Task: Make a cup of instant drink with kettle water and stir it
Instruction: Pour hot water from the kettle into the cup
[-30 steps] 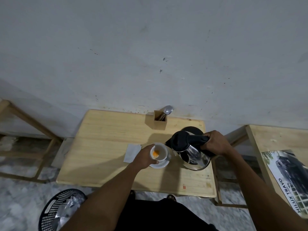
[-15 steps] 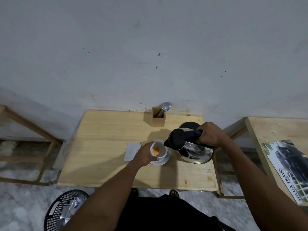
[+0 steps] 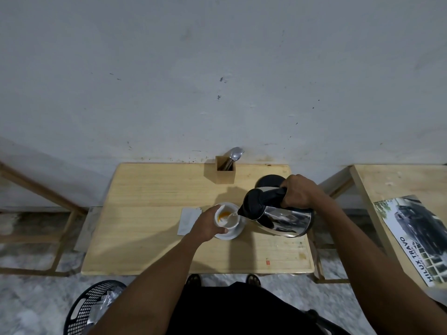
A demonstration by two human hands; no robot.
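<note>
From the head camera, a wooden table stands against a grey wall, and both bare arms reach over its near edge. The left hand wraps around the left side of a white cup, fingers curled against its wall, holding it in place. The cup sits on a white saucer near the middle of the table, and orange powder shows against its inner left wall.

The right hand is closed around the black handle of a steel kettle, which is lifted off the table and tilted to the left, its spout just above the right rim of the cup. A thin stream of water runs from the spout into the cup. The two hands are near each other, with the cup and the black lid of the kettle between them.

Behind the kettle, a round black base rests on the table. At the far edge, a small wooden holder keeps a spoon upright. A pale empty sachet lies flat just left of the left hand.

On the floor at lower left stands a black mesh bin. A second table to the right carries a printed car poster.
</note>
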